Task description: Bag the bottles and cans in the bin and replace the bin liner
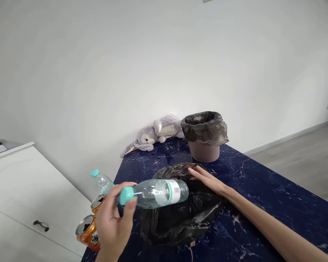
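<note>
The left hand [113,222] is raised over the near left corner of the dark blue marbled tabletop [262,193], its fingers curled round the neck of a clear plastic bottle [155,193] just below the teal cap. The bottle lies almost level in the air, cap toward the person, its base reaching out over a crumpled black plastic bag [177,214]. The bag sits slumped on the tabletop, roughly midway between the near edge and the far edge.

The right hand [207,180] lies flat and open on the far side of the bag, fingers stretched out and pressed to the plastic, gripping nothing.

At the left edge of the tabletop, just beside the left hand, stand two orange drink cans [89,229] with opened tops, and a second clear bottle [101,182] with a teal cap behind them. Toward the far edge stands a small round bin [204,145] lined with a dark bag, and next to it, against the white wall, a grey plush toy [155,134] lies on its side. A white cabinet [22,189] stands beyond the tabletop's left edge.
</note>
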A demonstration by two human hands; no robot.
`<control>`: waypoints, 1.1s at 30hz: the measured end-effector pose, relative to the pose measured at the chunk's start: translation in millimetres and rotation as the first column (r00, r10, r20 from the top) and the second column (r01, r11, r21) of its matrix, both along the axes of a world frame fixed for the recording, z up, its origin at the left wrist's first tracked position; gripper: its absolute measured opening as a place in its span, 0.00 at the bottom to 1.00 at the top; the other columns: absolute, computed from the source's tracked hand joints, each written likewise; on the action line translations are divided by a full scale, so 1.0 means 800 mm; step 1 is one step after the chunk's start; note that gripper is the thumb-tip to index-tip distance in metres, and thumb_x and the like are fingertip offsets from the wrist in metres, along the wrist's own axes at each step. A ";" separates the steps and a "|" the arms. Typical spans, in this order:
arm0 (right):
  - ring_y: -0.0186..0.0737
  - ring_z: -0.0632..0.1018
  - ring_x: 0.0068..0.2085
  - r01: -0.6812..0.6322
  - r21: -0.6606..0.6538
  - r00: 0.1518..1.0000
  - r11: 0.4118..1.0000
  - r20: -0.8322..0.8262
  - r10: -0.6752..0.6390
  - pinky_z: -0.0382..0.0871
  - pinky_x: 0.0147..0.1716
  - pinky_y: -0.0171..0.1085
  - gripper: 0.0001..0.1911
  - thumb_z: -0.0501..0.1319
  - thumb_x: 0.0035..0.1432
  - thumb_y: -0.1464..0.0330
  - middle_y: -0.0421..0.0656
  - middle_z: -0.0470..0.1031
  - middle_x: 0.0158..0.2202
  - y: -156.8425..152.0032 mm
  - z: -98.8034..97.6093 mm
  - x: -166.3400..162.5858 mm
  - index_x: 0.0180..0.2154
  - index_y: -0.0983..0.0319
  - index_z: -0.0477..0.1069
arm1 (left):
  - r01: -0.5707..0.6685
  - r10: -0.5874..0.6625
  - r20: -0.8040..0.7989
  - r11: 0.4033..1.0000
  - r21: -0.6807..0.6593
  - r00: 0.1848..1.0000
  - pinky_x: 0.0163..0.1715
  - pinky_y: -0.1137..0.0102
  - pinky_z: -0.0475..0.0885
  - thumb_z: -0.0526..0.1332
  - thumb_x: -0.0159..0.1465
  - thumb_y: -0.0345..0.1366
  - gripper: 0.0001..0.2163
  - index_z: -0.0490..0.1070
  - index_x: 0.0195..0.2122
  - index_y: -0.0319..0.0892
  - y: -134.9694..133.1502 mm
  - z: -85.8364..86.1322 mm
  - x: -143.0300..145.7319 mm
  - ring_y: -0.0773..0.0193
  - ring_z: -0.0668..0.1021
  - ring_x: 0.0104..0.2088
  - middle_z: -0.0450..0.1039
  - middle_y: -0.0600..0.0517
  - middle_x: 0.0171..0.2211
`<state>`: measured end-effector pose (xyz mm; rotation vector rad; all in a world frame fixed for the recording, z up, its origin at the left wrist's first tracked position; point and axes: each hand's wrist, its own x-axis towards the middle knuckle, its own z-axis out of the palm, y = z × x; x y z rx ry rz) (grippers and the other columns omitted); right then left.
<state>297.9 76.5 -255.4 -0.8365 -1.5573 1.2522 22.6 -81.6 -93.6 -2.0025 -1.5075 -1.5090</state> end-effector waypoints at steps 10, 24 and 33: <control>0.57 0.82 0.48 0.359 0.191 0.901 0.913 0.184 -0.393 0.71 0.53 0.50 0.23 0.56 0.66 0.43 0.52 0.82 0.44 0.034 -0.037 0.014 0.35 0.54 0.68 | -0.322 0.321 -0.025 0.945 -0.055 0.947 0.36 0.69 0.72 0.61 0.65 0.61 0.23 0.79 0.44 0.47 0.018 0.122 -0.051 0.59 0.80 0.35 0.80 0.53 0.36; 0.57 0.81 0.52 0.333 0.299 0.887 0.894 0.221 -0.405 0.71 0.56 0.50 0.24 0.53 0.70 0.44 0.53 0.82 0.48 0.028 -0.040 0.012 0.43 0.56 0.72 | -0.609 0.329 -0.578 0.687 -0.397 0.747 0.29 0.68 0.66 0.50 0.67 0.63 0.27 0.78 0.44 0.48 0.096 0.089 -0.131 0.52 0.82 0.33 0.80 0.50 0.32; 0.57 0.81 0.52 0.327 0.306 0.882 0.894 0.241 -0.405 0.71 0.55 0.50 0.25 0.52 0.70 0.43 0.52 0.82 0.48 0.031 -0.043 0.012 0.43 0.57 0.72 | -0.657 0.331 -0.625 0.633 -0.409 0.707 0.27 0.67 0.65 0.48 0.67 0.65 0.30 0.78 0.44 0.46 0.099 0.084 -0.138 0.47 0.83 0.36 0.82 0.46 0.34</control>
